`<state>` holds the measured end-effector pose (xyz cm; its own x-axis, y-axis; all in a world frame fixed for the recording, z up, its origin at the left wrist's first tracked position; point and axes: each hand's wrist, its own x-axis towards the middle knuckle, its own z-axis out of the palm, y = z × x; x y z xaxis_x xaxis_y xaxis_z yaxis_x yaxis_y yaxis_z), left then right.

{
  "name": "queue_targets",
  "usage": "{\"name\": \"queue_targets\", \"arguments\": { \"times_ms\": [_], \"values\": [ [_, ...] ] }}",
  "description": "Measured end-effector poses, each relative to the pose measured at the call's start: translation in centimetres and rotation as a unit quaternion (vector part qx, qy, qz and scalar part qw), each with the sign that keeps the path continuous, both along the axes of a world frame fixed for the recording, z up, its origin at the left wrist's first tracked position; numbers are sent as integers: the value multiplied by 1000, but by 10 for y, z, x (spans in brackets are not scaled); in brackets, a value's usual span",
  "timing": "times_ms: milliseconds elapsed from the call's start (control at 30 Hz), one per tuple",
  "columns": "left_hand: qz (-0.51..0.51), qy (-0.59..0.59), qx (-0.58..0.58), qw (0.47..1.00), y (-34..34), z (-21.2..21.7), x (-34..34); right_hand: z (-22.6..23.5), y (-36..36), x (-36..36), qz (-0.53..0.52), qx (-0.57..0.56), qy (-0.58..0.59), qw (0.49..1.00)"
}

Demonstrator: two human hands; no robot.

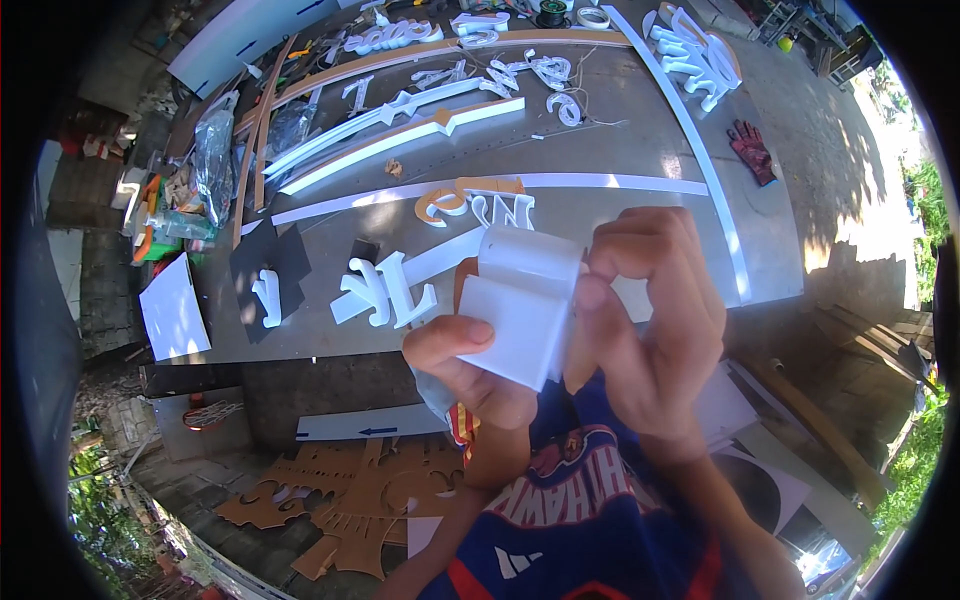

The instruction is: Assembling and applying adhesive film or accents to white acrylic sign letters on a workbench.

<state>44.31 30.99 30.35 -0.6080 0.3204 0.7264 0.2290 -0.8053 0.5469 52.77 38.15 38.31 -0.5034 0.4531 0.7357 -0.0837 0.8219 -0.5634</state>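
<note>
Close in front of me, above the table's near edge, my left hand [468, 372] grips a white, smooth, block-like piece [512, 318] with a rounded upper part, perhaps a sign letter. Its thumb lies on the flat front and the fingers go behind. My right hand [655, 315] is closed in a pinch at the piece's right edge; what sits between its fingertips is hidden. Just beyond, on the table, lie white letters [402, 290], another white letter [267, 298] on a black sheet, and a letter with a brown face [442, 207].
The grey table [620, 255] carries long white strips [690, 130], more letters [695, 60] and a dark red glove [752, 152]. Plastic bags [213, 160] and clutter line its left side. Cut brown board [375, 495] lies below the near edge.
</note>
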Motion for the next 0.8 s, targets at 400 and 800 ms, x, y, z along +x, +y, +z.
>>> {"name": "queue_targets", "arguments": {
  "times_ms": [400,800],
  "values": [
    [-210,-366,6,907,-20,25,10,-5,-25,4,54,-313,120,941],
    [-397,-441,-15,804,-25,11,-8,-10,-36,6,54,-395,131,908]
  ]
}}
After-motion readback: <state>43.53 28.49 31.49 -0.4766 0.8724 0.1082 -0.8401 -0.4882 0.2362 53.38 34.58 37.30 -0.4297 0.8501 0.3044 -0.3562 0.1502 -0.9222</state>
